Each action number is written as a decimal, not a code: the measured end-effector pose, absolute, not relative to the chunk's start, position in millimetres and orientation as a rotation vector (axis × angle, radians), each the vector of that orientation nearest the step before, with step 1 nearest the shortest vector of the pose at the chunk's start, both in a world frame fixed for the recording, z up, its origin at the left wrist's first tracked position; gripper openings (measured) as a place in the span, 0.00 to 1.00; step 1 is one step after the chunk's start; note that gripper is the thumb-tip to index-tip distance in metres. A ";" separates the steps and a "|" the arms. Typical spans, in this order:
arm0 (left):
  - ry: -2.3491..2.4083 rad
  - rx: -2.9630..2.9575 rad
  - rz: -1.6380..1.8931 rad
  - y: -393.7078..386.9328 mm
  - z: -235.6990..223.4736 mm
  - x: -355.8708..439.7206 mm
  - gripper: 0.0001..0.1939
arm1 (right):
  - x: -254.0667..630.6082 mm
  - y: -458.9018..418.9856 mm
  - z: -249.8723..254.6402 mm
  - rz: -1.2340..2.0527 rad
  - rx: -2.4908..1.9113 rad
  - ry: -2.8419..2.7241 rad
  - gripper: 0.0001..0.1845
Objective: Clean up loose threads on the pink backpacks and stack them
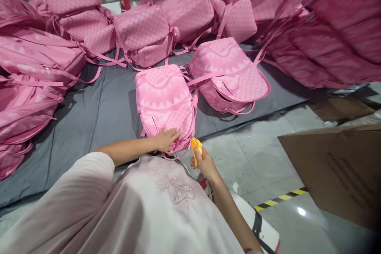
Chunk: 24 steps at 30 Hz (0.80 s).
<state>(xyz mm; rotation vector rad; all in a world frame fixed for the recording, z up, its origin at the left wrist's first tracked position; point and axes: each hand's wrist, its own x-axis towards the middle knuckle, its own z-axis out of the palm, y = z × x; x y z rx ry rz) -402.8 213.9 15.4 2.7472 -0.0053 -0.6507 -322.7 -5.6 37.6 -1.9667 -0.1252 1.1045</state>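
A pink backpack (164,101) with a zigzag tooth pattern lies on the grey cloth (104,115) right in front of me. My left hand (165,139) rests flat on its near end, fingers stretched out. My right hand (204,162) is closed around a small yellow cutter (195,147), whose tip sits at the backpack's lower right corner beside a thin pink strap loop. A second pink backpack (229,73) lies just to the right, tilted.
Heaps of pink backpacks ring the grey cloth at the left (32,87), back (143,31) and right (327,35). A brown cardboard sheet (336,170) lies on the grey floor at the right. A yellow-black floor tape (279,198) runs under it.
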 end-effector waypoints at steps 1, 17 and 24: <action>0.025 2.810 -0.574 212.8 18.1 -410.9 0.51 | -319.5 -9.1 41.3 1.143 -1.888 -0.121 0.22; 0.850 2.299 0.313 319.8 162.5 -379.2 0.18 | -322.0 -17.1 88.8 0.839 -1.553 -0.336 0.26; 0.846 2.281 0.349 321.9 167.5 -362.9 0.21 | -324.4 -12.8 83.1 0.777 -1.904 -0.535 0.26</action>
